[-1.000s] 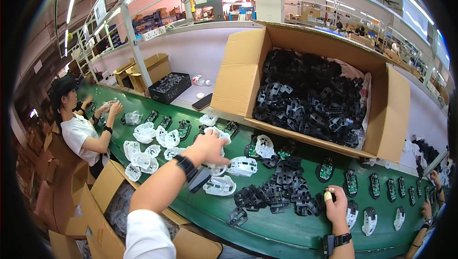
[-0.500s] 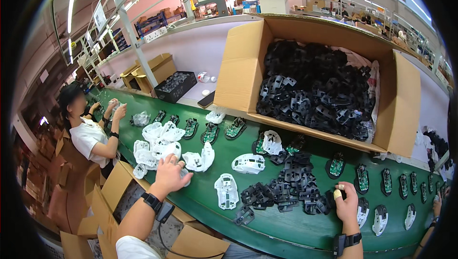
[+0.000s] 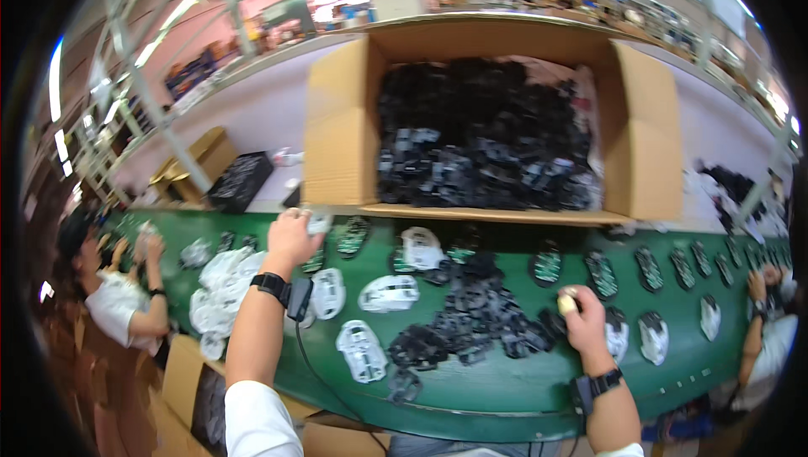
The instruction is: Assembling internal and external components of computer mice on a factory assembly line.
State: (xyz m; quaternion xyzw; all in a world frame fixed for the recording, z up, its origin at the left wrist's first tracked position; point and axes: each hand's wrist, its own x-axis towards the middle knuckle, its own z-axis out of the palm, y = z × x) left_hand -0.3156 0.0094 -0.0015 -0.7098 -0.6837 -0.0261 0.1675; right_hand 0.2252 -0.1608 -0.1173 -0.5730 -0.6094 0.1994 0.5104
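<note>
My left hand (image 3: 292,238) reaches to the far side of the green belt, beside a white plastic mouse shell (image 3: 319,222). Motion blur smears its fingers, so I cannot tell whether it grips the shell. On the right, my right hand (image 3: 584,322) has curled fingers with yellow finger covers, closed at a small black plastic part (image 3: 552,322). Left of it spreads a pile of black plastic parts (image 3: 471,314). White shells (image 3: 389,294) lie between my arms, and another white shell (image 3: 362,351) rests nearer me. A heap of white shells (image 3: 220,293) is left of my left forearm.
A large carton (image 3: 337,133) full of black parts stands behind the green belt (image 3: 497,390). Several mouse bases with green circuit boards (image 3: 601,273) line its far side. Co-workers sit at left (image 3: 126,301) and right (image 3: 770,339). A black bin (image 3: 241,181) stands at back left.
My left hand has moved from the white shell heap to the belt's far side. The view has swung right. My right hand stays by the black pile.
</note>
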